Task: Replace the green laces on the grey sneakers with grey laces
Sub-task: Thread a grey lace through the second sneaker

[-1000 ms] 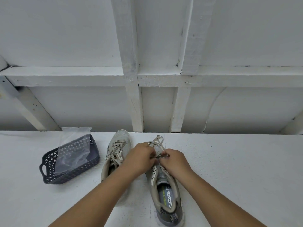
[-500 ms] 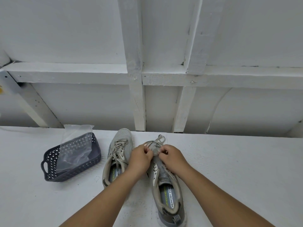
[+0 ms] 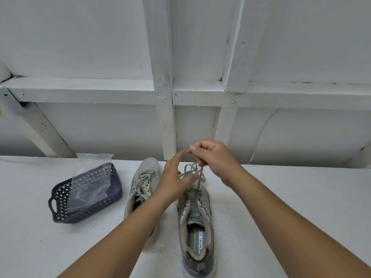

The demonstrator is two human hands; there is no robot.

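Observation:
Two grey sneakers stand on the white table, toes pointing away from me. The left sneaker [image 3: 141, 185] is fully laced with a pale lace. The right sneaker [image 3: 195, 221] has its upper eyelets bare. Its grey lace [image 3: 197, 177] rises in loose loops from the shoe. My right hand [image 3: 210, 157] is lifted above the toe and pinches the lace. My left hand [image 3: 173, 177] hovers beside the loops with fingers spread, its fingertips at the lace. No green lace shows.
A dark perforated plastic basket [image 3: 88, 209] sits to the left of the shoes, with a clear plastic bag [image 3: 91, 181] standing in it. White wooden framing [image 3: 164, 97] closes off the back of the table.
Both hands were pinched together low over the right sneaker's laces. Now the right hand has risen, drawing the lace up in loops, and the left hand has opened.

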